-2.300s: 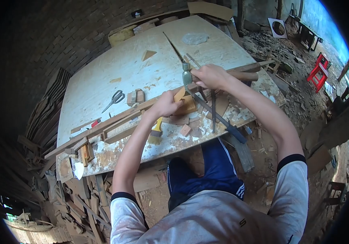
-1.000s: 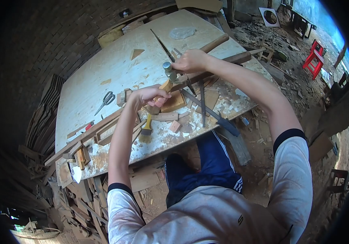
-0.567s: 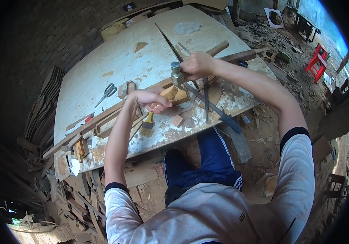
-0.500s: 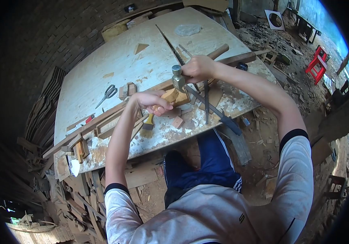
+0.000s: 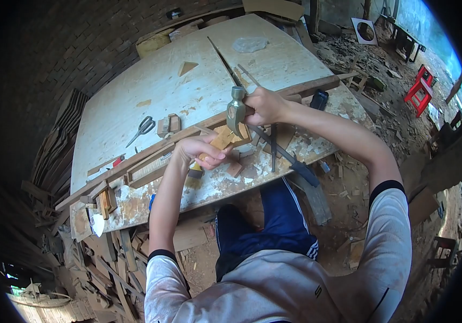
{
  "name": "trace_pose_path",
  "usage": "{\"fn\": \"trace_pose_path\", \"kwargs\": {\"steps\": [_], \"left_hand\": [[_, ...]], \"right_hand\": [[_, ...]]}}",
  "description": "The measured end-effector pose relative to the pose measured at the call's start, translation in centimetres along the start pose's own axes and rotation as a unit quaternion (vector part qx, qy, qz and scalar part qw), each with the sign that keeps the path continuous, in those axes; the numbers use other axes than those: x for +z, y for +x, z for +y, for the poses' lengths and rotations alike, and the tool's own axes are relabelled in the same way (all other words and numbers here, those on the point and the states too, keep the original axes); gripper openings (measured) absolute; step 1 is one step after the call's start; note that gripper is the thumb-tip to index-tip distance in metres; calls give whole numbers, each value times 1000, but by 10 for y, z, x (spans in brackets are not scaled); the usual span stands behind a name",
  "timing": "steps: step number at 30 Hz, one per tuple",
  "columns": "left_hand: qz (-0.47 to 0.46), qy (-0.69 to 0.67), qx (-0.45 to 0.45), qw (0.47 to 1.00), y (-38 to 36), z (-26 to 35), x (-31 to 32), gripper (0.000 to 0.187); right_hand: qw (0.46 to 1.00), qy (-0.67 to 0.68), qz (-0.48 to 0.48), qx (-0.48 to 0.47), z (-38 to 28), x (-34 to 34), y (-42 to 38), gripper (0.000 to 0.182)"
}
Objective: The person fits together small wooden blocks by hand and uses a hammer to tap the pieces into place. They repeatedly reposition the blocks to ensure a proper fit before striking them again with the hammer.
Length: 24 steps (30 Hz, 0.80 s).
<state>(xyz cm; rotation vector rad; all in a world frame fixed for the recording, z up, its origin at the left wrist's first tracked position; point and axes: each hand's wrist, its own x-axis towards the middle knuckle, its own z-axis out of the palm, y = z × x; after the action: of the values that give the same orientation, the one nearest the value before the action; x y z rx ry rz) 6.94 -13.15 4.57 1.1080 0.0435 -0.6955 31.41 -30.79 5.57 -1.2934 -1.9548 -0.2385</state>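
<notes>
My right hand (image 5: 263, 106) is closed around a hammer near its metal head (image 5: 236, 111). The hammer's claw points down at a small light-brown wooden piece (image 5: 223, 139), close to or touching it. My left hand (image 5: 203, 149) grips that piece at its lower left end. A wooden block (image 5: 242, 134) lies just beyond it. Below my left hand are a yellow-handled brush (image 5: 194, 175) and a small wood offcut (image 5: 234, 168). To the right, a dark bar tool (image 5: 285, 153) and a thin metal rod (image 5: 273, 148) lie on the worktable (image 5: 129, 107).
Scissors (image 5: 144, 128), a small wooden plane-like block (image 5: 168, 125) and a triangular wood piece (image 5: 187, 68) lie on the table. A long wooden strip (image 5: 129, 161) runs along it. A black object (image 5: 319, 99) sits at right. A red stool (image 5: 420, 90) stands on the littered floor.
The wooden piece in my left hand has turned and shows a flatter face. My right hand has shifted slightly, and the hammer head's claw now shows pointing down at the piece.
</notes>
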Motion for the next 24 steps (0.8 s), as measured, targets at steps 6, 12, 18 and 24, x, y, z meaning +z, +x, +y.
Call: {"fn": "trace_pose_path", "kwargs": {"steps": [6,12,18,24], "left_hand": [[-35,-63,58,996,2,-12,18,22],[-72,-90,147,982,9,-22,26,21],[241,170,214,931,5,-5,72,35],[289,298,282,865,5,-15,78,26]], "right_hand": [[997,43,28,53,-19,3,-9,29],[987,38,148,45,-31,9,-16,23],[981,-106,134,93,-61,-28,-14,21],[970,-118,116,179,-71,-36,-17,27]]}}
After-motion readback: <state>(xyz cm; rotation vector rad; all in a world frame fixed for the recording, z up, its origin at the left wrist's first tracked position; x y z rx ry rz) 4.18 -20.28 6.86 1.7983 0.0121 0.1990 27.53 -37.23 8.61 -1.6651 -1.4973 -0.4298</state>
